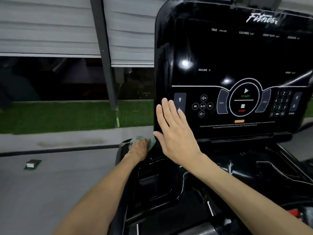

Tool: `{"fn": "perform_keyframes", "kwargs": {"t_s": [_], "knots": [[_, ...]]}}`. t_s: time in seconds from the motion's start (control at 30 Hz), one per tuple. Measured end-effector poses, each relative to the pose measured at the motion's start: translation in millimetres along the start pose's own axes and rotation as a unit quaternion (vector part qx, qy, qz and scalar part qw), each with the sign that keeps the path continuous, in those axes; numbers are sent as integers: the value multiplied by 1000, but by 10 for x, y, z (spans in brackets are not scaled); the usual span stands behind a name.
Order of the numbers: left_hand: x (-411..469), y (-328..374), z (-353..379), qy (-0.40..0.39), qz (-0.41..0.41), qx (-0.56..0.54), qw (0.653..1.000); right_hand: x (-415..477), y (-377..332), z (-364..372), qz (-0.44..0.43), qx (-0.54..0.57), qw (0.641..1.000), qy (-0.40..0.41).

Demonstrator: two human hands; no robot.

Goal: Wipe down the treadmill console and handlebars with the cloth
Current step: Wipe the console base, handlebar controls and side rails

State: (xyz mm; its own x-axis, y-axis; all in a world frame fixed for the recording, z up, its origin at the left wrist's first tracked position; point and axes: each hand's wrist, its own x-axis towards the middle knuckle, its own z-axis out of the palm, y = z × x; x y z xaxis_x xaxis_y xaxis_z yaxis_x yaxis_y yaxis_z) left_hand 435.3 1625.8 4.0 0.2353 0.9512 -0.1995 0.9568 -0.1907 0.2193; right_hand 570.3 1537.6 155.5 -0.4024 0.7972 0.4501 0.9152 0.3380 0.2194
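Note:
The black treadmill console (237, 56) fills the upper right, its glossy panel showing START and STOP buttons, arrows and a number pad. My right hand (174, 131) lies flat with fingers spread against the console's lower left corner, holding nothing. My left hand (138, 147) is closed on a pale green cloth (141, 139) and presses it on the far left end of the black tray (152, 184), just below the console's corner. Part of the cloth is hidden under my fingers. No handlebar is clearly visible.
Left of the treadmill is a window with grey blinds (50, 26), a dark post (105, 56) and green turf (59, 116) outside. A small green and white block (32, 164) sits on the grey ledge. Red objects (294, 214) lie in the tray at lower right.

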Motion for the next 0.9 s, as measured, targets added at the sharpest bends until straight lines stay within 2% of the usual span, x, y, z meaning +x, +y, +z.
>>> {"fn": "perform_keyframes", "kwargs": {"t_s": [0.23,0.43,0.7,0.9], "knots": [[-625,52,116,66,35,-45,996,2,66,8,-12,38,999,-2],[-870,51,280,72,30,-39,996,59,328,-56,-64,-5,998,-8],[-527,129,93,27,-25,-98,994,79,340,19,-71,11,997,12],[-123,185,-59,39,-51,-102,993,71,360,64,-79,23,996,25]]}}
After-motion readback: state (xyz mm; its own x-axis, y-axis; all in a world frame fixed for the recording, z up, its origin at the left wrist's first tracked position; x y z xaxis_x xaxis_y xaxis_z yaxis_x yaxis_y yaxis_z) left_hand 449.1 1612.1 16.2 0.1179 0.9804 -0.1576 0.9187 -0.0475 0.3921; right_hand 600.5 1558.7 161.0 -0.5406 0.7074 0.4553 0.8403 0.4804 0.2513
